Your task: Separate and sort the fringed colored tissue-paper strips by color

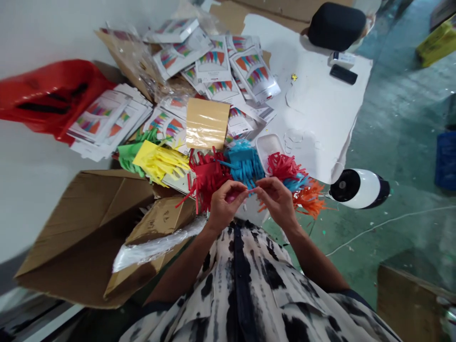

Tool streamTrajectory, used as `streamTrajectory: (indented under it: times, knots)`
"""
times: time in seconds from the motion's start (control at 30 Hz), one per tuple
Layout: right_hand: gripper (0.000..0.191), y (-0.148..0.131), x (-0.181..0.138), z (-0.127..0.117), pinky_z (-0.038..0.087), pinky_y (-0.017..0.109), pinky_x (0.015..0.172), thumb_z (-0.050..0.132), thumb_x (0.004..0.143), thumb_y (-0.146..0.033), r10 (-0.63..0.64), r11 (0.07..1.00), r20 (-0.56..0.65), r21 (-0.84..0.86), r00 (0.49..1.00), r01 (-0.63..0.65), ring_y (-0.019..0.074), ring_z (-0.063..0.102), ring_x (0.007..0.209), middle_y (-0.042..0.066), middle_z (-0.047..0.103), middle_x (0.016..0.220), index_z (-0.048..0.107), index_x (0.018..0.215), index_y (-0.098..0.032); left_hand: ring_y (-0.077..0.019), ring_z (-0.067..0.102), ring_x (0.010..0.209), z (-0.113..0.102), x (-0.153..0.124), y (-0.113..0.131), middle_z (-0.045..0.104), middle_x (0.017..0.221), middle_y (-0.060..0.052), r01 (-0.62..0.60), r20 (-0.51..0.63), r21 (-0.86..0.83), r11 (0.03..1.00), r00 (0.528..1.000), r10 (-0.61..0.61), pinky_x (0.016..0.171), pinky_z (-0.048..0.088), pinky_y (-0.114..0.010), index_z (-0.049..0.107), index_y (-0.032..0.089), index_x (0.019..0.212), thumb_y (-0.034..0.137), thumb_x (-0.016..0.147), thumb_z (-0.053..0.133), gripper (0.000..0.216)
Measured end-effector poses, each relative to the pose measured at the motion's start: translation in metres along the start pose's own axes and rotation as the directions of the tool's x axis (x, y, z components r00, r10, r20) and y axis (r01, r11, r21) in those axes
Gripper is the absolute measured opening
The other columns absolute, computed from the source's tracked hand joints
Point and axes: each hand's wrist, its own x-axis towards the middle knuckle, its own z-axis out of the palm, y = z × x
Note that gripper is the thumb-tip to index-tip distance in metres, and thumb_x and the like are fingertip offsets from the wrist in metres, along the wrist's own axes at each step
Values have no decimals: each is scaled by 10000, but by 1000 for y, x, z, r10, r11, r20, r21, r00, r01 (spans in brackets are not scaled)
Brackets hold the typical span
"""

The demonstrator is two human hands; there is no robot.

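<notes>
- I see the left hand and the right hand working close together, with a thin pink strip stretched between their fingertips, just at the edge of the table.
- The strip looks soft and narrow; its material I cannot tell.
- Under and behind the hands there are tassels, cut in many thin, curly strips like paper: the red one beside the left hand, the blue one behind the gap between the hands, the orange one beside the right hand.
- Farther left, the yellow one has a flat, smooth top and a loose fringe, and it overlaps the green one.
- A shallow white tray with rounded corners stands next to the blue tassel.
- Behind, flat glossy packets lie in an untidy heap, and a shiny tan card rests at its front.
- At the left, a brown cardboard carton stands open, below a wrinkled red plastic bag.
- Both forearms reach forward and turn inward, with elbows apart.
- The left thumb and forefinger are closed in a pinch on the strip, and some pink shows inside the curled fingers.
- The right thumb and forefinger also pinch the strip, the other fingers folded.
</notes>
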Motion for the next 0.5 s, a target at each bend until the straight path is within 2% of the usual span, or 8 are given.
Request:
streamTrajectory:
  times: [0.1,0.17,0.23,0.4,0.5]
  knots:
    - [264,4,-6,-5,527,282,706,724,953,-468,7,991,-24,-137,1000,-10,151,630,762,20,693,845,722,893,-210,-170,708,910,1,2,-5,757,1018,-46,-52,192,115,992,981,30,830,553,-275,729,212,1116,441,983,673,271]
    - [255,5,-11,-8,516,285,693,705,967,-451,19,984,11,-180,1000,-17,149,622,735,17,699,827,730,898,-207,-171,683,861,2,1,-9,741,928,-39,-112,315,192,975,948,47,811,524,-281,732,206,1015,445,1022,598,274]
    - [246,7,-18,-13,506,287,698,680,984,-432,25,977,18,-212,1000,-21,148,621,729,15,701,821,720,898,-206,-162,641,776,4,-2,-14,697,830,-23,-121,390,236,964,921,20,762,494,-278,705,204,909,450,1051,526,336]
    - [235,19,-39,-27,496,292,754,671,989,-405,26,966,-115,-254,993,-55,153,619,774,14,685,823,696,870,-203,-134,540,624,9,-17,-27,584,696,30,55,518,233,971,838,-172,642,415,-260,646,208,885,518,1071,437,417]
    - [225,30,-51,-30,528,298,793,693,976,-427,131,979,-54,-151,990,-138,162,656,832,28,714,921,740,1002,-209,-140,541,650,16,-26,-35,583,709,25,136,524,223,965,819,-236,645,408,-260,645,200,886,554,1061,441,445]
